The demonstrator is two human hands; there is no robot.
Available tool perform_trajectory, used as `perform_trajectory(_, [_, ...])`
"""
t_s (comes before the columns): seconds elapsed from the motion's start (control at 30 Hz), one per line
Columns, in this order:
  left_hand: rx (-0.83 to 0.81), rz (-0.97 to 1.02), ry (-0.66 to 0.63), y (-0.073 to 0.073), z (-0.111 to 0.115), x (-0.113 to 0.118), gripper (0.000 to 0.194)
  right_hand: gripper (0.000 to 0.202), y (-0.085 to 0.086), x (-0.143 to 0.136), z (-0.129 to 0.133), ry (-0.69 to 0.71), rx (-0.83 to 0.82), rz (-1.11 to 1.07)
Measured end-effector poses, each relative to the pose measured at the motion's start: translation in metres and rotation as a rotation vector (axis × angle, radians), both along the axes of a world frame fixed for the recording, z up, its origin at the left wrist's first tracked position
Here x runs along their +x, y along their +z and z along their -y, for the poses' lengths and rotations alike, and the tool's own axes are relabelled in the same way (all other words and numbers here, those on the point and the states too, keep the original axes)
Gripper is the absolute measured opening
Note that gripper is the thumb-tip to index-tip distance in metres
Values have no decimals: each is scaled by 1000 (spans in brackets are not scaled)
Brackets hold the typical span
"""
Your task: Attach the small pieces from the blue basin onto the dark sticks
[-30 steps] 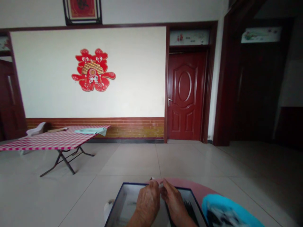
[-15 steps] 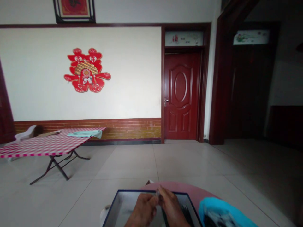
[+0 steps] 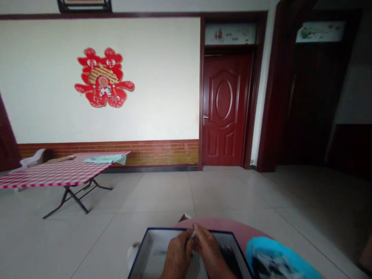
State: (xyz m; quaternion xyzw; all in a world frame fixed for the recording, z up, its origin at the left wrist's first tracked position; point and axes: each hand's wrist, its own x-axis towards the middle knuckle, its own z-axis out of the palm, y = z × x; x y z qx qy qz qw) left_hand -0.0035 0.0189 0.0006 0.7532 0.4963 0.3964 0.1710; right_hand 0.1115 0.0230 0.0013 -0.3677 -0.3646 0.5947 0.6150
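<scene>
Both hands meet over a shallow white box with a dark blue rim (image 3: 147,237). My left hand (image 3: 178,254) is closed, its fingertips pinching a small pale piece (image 3: 193,235). From the other side my right hand (image 3: 207,244) closes on the same piece, thumb and fingers pressed to it. It is too small to name. Several dark, thin, pronged items (image 3: 228,254) lie in the right side of the box, partly behind my right wrist. On the box's left floor there is a faint small thing I cannot make out.
The box stands on a round pink table (image 3: 241,232). To its right is a bright blue bag or basin (image 3: 261,243) with black and clear items inside. A folding table with a checked cloth (image 3: 58,172) stands at the left. A red door (image 3: 223,135) is ahead.
The view has tilted slightly down, so the wall and doors sit higher in it. My hands stay together over the box, and the pale piece shows a little more between the fingertips.
</scene>
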Motion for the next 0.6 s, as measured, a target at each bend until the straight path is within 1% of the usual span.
perform_trajectory(0.07, [48,-102,69,-3,3,1,36,36,-1,-3,2,-27,-10,-41])
perform_trajectory(0.13, [42,-218,86,-4,5,3,39,34,-4,-4,4,-38,-33,-83])
perform_trajectory(0.23, [-59,-388,100,0,7,6,44,37,-10,-5,2,-55,-81,-127])
perform_trajectory(0.33, [-131,-451,106,2,8,7,44,40,-14,-4,0,-94,-105,-121])
perform_trajectory(0.4, [-129,-378,86,1,8,8,43,36,-13,-3,-1,-96,-68,-109])
perform_trajectory(0.47, [-139,-196,55,0,6,9,36,31,-10,-1,1,-81,-20,-93])
perform_trajectory(0.5, [-176,-78,35,-1,5,9,31,29,-8,-1,1,-70,-5,-80])
perform_trajectory(0.53, [-245,47,12,-2,3,10,30,29,-6,0,2,-60,5,-66])
perform_trajectory(0.6, [-454,289,-60,-4,0,10,41,31,-1,1,4,-44,8,-40])
